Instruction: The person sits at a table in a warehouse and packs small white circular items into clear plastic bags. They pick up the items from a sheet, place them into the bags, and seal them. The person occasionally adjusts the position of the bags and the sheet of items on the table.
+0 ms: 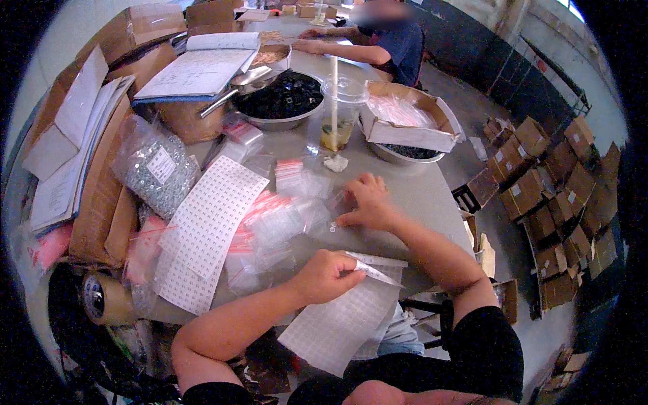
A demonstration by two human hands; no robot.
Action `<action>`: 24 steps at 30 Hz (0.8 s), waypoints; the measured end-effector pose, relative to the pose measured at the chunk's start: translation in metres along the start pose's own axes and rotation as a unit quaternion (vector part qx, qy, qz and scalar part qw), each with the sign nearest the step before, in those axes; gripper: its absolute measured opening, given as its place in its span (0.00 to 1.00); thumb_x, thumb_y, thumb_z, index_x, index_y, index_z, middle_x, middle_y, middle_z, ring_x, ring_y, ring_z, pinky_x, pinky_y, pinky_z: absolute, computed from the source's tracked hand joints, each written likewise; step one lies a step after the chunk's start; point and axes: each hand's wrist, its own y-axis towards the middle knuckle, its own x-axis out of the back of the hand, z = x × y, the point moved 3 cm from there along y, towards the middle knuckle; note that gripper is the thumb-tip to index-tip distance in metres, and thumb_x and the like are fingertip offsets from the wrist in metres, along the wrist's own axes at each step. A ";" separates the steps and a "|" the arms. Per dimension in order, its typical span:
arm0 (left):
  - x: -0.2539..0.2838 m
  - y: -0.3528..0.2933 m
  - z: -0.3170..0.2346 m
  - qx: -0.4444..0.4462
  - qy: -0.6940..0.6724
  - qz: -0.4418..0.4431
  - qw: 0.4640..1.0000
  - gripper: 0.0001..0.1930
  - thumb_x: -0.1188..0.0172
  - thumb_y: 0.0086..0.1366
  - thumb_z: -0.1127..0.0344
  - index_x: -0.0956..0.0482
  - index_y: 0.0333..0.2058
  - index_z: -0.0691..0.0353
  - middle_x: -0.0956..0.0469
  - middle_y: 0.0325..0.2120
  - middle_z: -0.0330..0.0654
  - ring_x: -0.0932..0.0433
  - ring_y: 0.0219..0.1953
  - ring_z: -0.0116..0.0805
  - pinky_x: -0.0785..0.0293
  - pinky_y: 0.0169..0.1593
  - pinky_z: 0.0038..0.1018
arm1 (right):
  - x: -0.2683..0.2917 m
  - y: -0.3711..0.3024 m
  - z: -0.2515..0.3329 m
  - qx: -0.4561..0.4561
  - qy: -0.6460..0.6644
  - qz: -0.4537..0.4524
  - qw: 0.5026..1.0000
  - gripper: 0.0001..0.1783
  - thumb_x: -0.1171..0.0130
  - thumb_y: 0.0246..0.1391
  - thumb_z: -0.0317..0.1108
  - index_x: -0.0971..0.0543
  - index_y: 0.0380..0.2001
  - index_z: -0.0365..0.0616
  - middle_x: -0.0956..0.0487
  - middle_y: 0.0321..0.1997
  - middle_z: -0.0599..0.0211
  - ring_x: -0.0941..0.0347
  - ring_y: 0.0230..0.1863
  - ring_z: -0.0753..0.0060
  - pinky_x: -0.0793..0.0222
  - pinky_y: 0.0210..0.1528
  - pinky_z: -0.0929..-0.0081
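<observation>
My left hand (329,277) is closed on a label sheet (344,324) whose top edge curls over by the fingers. The sheet hangs off the table's near edge above my lap. My right hand (370,204) rests at the table with thumb and fingers apart, just beside a clear plastic bag (317,210). A tiny white label (333,227) shows near the thumb. Left of the hands lies a loose pile of small red-topped zip bags (273,219). Two printed label sheets (214,226) overlap next to that pile.
A bag of metal nuts (158,162) sits at left beside cardboard and papers. Farther back stand a bowl of black parts (280,101), a plastic drink cup (341,115) and a box of bags (412,121). A co-worker (398,50) sits across; cartons (560,196) are stacked at right.
</observation>
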 end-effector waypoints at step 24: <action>-0.003 -0.001 -0.003 -0.013 -0.019 0.041 0.999 0.14 0.41 0.59 0.63 0.27 0.22 0.69 0.29 0.17 0.51 0.30 0.19 0.43 0.35 0.26 0.35 | -0.003 -0.047 0.024 0.166 0.098 -0.062 0.979 0.12 0.42 0.49 0.28 0.31 0.38 0.44 0.28 0.42 0.58 0.25 0.31 0.49 0.26 0.32 0.61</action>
